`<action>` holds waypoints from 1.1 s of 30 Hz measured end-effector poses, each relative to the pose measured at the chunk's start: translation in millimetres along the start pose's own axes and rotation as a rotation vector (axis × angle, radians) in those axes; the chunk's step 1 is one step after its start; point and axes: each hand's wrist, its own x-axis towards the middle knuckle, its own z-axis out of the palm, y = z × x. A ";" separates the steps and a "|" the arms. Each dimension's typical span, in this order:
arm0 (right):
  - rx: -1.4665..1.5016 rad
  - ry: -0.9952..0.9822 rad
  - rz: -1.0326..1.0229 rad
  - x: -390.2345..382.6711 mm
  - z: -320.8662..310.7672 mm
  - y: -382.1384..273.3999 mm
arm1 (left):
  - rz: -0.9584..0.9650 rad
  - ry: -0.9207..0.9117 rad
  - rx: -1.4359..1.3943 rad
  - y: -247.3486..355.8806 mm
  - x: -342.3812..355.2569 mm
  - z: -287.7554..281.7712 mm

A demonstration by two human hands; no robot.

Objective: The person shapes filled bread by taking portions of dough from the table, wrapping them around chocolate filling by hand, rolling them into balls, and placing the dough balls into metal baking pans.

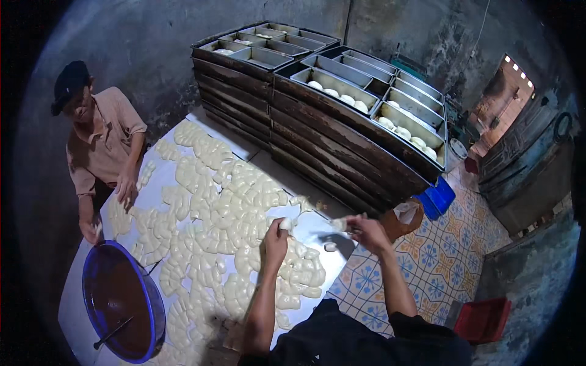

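Many pale, glossy dough pieces (213,207) lie packed in curved rows over the white table (334,267). My left hand (276,243) is closed around a small dough lump (285,224) above the right part of these rows. To its right, near the table's edge, my right hand (368,234) is closed too, with a pale dough piece (339,224) at its fingertips. Beneath it a grey patch crosses the tabletop; whether it is a blade or a shadow is unclear. A small round lump (330,247) sits beside that patch.
Stacked dark trays of metal loaf tins (342,82), some holding dough balls, rise behind the table. A co-worker (104,137) stands at the left, hands by the dough. A blue basin (155,305) of brown liquid holds a stick. Blue crates (437,198) and a red crate (482,320) stand on patterned tiles.
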 end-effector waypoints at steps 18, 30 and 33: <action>-0.235 0.054 -0.470 0.1 120.3 -25.1 | 0.345 -0.405 0.469 40.5 -1.8 14.6; -0.867 0.065 -0.666 0.9 84.9 -55.3 | -0.139 -0.059 -0.365 92.2 34.0 1.6; -1.508 0.094 -0.375 19.5 109.4 8.5 | 0.012 -0.097 -0.422 117.1 35.3 -13.5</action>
